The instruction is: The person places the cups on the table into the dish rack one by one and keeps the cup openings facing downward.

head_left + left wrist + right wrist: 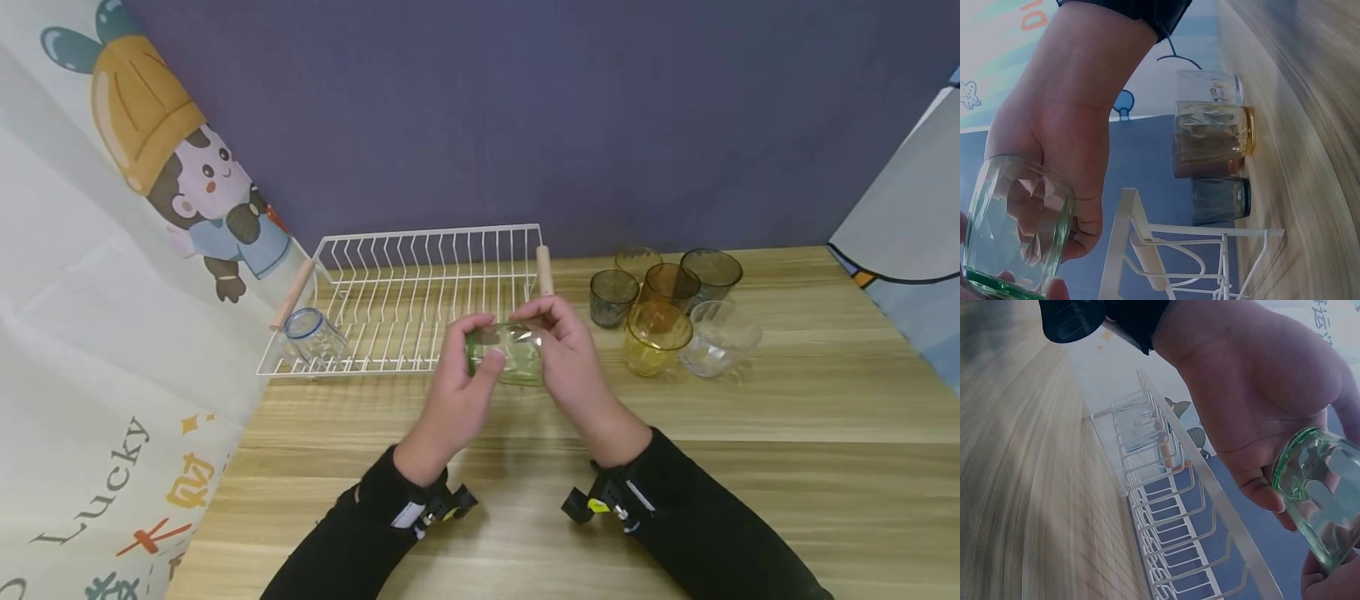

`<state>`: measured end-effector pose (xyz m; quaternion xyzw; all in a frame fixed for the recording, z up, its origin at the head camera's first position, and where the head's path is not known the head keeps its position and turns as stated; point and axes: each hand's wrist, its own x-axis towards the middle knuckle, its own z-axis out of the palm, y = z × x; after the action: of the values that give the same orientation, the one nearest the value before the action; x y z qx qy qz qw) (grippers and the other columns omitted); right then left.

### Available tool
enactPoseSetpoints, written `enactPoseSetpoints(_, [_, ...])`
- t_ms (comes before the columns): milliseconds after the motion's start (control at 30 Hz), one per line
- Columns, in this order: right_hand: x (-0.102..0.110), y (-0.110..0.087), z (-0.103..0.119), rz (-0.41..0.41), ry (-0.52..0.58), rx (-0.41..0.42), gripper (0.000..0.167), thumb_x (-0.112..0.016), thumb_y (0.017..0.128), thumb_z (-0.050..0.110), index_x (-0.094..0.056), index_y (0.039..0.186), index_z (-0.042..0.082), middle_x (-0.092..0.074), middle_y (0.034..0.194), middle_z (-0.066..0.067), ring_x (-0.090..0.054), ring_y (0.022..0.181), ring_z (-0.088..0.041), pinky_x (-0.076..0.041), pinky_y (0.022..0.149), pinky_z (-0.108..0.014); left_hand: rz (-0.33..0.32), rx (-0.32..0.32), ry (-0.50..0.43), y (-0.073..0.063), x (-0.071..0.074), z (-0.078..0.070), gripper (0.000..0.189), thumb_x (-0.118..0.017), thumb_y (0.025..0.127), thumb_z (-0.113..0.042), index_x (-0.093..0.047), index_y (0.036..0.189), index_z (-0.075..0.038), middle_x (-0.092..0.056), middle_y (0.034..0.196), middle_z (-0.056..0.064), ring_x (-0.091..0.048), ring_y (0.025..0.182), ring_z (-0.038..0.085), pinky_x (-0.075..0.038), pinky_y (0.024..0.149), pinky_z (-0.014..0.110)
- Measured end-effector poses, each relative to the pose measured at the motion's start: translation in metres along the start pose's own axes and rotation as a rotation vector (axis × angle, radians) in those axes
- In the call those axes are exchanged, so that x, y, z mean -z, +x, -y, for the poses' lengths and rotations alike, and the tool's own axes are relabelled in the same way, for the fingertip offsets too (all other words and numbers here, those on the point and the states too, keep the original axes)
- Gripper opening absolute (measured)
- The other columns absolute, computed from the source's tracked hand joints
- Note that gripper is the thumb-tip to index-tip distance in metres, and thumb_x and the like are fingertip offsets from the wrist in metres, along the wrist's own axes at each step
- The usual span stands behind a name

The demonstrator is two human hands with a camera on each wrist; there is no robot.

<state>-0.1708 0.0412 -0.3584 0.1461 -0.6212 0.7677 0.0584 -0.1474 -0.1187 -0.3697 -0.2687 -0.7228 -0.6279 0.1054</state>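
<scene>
A pale green clear drinking glass [517, 358] is held on its side above the table, between both hands. My left hand [459, 379] grips it at the left end, thumb across the near side. My right hand [583, 375] holds the right end, its fingers bent over the top edge. In the left wrist view, the right hand [1075, 144] stands at the mouth of the glass [997, 231], and some of its fingers show through the wall. The thick green base [1282, 462] lies toward the left hand [1260, 394] in the right wrist view.
Behind the hands stands a white wire dish rack [420, 367] with wooden handles. One blue-rimmed clear glass [315, 337] is upside down at its left end. Several glasses, among them a yellow one [656, 342] and a clear one [716, 342], are grouped on the right of the wooden table [825, 467].
</scene>
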Motion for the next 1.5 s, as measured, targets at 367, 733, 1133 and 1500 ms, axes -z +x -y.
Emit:
enactPoseSetpoints(367, [0.009, 0.008, 0.004, -0.084, -0.063, 0.030, 0.020, -0.043, 0.098, -0.011, -0.057, 0.112, -0.007, -0.062, 0.114, -0.019, -0.060, 0.104, -0.027, -0.053, 0.091, -0.032, -0.042, -0.037, 0.041, 0.002, 0.004, -0.002, 0.038, -0.051, 0.104, -0.004, -0.039, 0.139, 0.005, -0.048, 0.127, 0.021, -0.053, 0.108, 0.032, -0.052, 0.090, 0.038])
enactPoseSetpoints(733, [0.042, 0.047, 0.005, -0.282, -0.107, -0.118, 0.036, -0.045, 0.105, 0.000, -0.047, 0.141, -0.003, -0.049, 0.132, -0.009, -0.048, 0.128, -0.026, -0.041, 0.108, -0.036, -0.092, -0.097, 0.058, 0.004, 0.010, -0.004, 0.038, -0.051, 0.103, -0.005, -0.039, 0.136, 0.009, -0.049, 0.120, 0.020, -0.050, 0.104, 0.026, -0.047, 0.091, 0.035])
enactPoseSetpoints(1133, [0.033, 0.091, -0.008, -0.230, -0.272, -0.367, 0.060, -0.055, 0.101, 0.012, -0.028, 0.155, 0.003, -0.031, 0.157, -0.015, -0.045, 0.130, -0.029, -0.051, 0.087, -0.036, -0.064, -0.140, 0.064, 0.009, 0.014, -0.008, 0.036, -0.049, 0.103, -0.006, -0.037, 0.134, 0.009, -0.046, 0.115, 0.022, -0.047, 0.094, 0.022, -0.047, 0.080, 0.030])
enactPoseSetpoints(1500, [0.023, 0.117, -0.026, -0.166, -0.226, -0.578, 0.069, -0.050, 0.105, 0.016, -0.008, 0.159, 0.006, -0.044, 0.138, -0.026, -0.069, 0.085, -0.026, -0.061, 0.070, -0.029, -0.055, -0.143, 0.081, 0.004, 0.018, -0.004, 0.038, -0.052, 0.103, -0.009, -0.039, 0.136, 0.004, -0.048, 0.121, 0.019, -0.050, 0.088, 0.023, -0.050, 0.076, 0.032])
